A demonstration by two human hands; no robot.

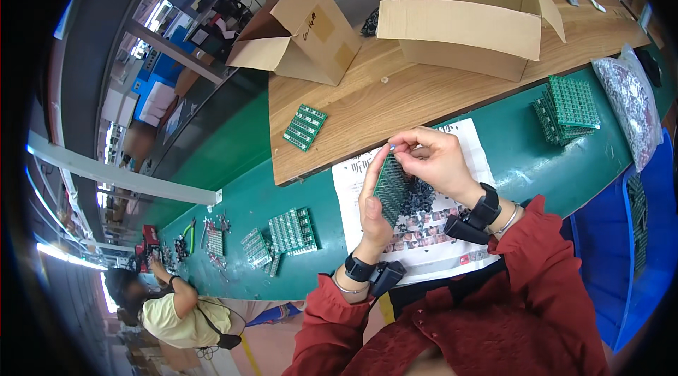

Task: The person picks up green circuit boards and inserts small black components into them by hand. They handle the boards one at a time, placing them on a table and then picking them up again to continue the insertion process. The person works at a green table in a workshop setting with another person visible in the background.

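Observation:
My left hand (pixel 374 213) holds a green circuit board panel (pixel 390 187) on edge, steeply tilted, its fingers along the board's left side. At the panel's top corner, the fingertips of my right hand (pixel 439 158) are pinched together. A tiny pale spot shows between them, too small to make out. Below the hands, a heap of small dark parts (pixel 421 194) lies on a sheet of printed paper (pixel 353 242). My right hand partly covers the heap.
Two open cardboard boxes (pixel 459 19) (pixel 321 33) and a board panel (pixel 305 127) are on the wooden board. Stacked panels (pixel 573 102), a plastic bag (pixel 628 104) and a blue bin (pixel 600 249) are right. More panels (pixel 292 230) and a co-worker (pixel 180 312) are left.

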